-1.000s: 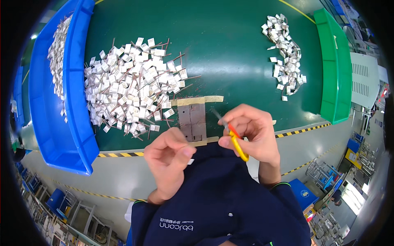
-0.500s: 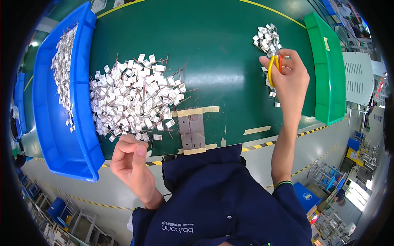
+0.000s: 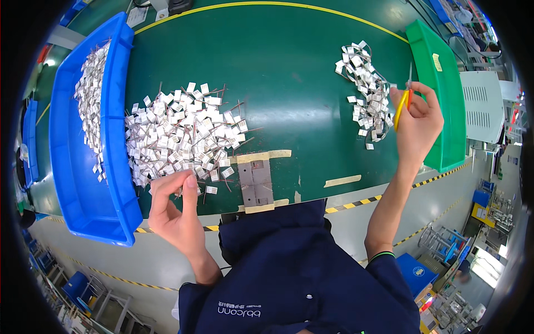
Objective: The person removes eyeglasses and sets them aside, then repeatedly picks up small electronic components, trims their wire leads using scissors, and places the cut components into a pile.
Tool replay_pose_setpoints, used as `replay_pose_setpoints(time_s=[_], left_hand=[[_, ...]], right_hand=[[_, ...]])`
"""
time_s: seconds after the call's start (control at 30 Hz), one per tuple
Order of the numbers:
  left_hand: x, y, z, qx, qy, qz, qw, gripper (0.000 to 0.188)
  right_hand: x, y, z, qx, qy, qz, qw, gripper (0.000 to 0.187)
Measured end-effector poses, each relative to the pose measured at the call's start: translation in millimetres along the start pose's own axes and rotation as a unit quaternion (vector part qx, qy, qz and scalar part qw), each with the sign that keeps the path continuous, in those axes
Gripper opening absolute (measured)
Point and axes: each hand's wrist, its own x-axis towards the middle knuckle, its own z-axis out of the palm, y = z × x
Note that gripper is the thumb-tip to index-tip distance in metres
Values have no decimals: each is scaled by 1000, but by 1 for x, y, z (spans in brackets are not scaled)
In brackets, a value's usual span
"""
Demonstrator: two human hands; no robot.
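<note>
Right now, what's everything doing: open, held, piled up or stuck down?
Yellow-and-orange hand tool: held, open or shut unclear
Right hand: closed around that tool
Left hand: curled, grip unclear
Blue bin: open, white connectors inside
Green bin: open-topped, contents unclear
Left connector pile: loosely heaped
Right connector pile: loosely strewn
Grey plate: taped down

The surface [image 3: 289,72] is dark green, with a yellow line [image 3: 256,4] beyond the plate [image 3: 256,183], itself brownish grey. Left of the plate, white connectors [image 3: 183,125] have reddish-brown wires, and the bin [image 3: 75,189] is blue. Right of it, the snips [image 3: 400,111] have yellow and red handles and the tray [image 3: 450,128] is green. Nearer than the plate, floor tape [image 3: 356,204] is striped black and yellow.
</note>
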Motion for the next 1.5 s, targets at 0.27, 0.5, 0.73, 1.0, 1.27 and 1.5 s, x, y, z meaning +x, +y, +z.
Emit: replay_pose_setpoints(time_s=[0.27, 0.5, 0.73, 1.0, 1.27, 1.5], left_hand=[[2, 10, 10, 112, -2, 40, 993, 21], [-4, 13, 10, 94, -6, 31, 995, 19], [-10, 29, 21, 87, -145, 74, 983, 22], [-28, 32, 33, 72, -210, 23, 975, 16], [-30, 15, 42, 175, -120, 148, 966, 21], [-26, 14, 42, 198, -124, 108, 966, 18]], right_hand=[[2, 2, -9, 112, 113, -47, 986, 24], [-16, -13, -16, 173, -16, -13, 985, 25], [-70, -37, 10, 372, -411, 64, 830, 26], [-88, -45, 35, 377, -542, 113, 742, 24], [-90, -53, 51, 297, -504, 95, 806, 27], [-95, -55, 63, 248, -457, 41, 853, 26]])
